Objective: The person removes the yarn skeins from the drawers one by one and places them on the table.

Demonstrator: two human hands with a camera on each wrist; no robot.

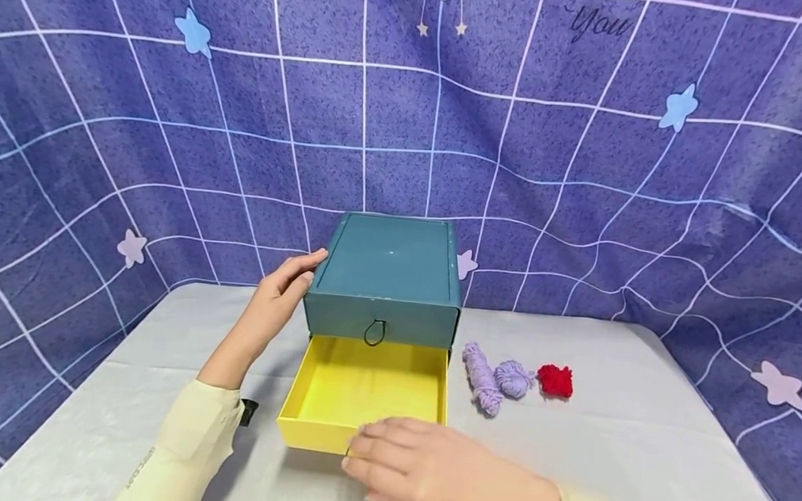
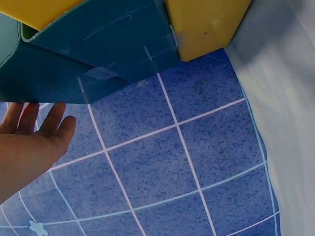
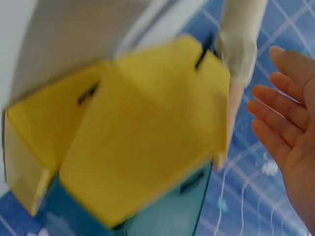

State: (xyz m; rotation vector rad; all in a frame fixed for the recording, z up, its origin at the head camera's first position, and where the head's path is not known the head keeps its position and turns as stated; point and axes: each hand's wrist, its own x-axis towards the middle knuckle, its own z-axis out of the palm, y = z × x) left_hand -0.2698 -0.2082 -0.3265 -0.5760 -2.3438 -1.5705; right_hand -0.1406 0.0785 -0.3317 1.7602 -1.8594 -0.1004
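A teal drawer box [image 1: 389, 261] stands mid-table with its yellow lower drawer [image 1: 316, 436] pulled out toward me. Nothing lies on the visible drawer floor. My left hand [image 1: 281, 292] rests against the box's left side, fingertips at the top edge; the left wrist view shows the same fingers [image 2: 54, 115] loosely spread along the teal side. Over the right part of the drawer front hovers my right hand [image 1: 442, 473], palm down. Its fingers are extended and hold nothing, as the right wrist view also shows beside the blurred yellow drawer.
Right of the drawer lie a purple yarn skein [image 1: 483, 381], a small lilac yarn ball [image 1: 514, 379] and a red yarn bundle [image 1: 556, 381]. The upper drawer front carries a black loop pull [image 1: 375, 332]. A blue gridded cloth [image 1: 413, 116] hangs behind the white-covered table [image 1: 612, 452].
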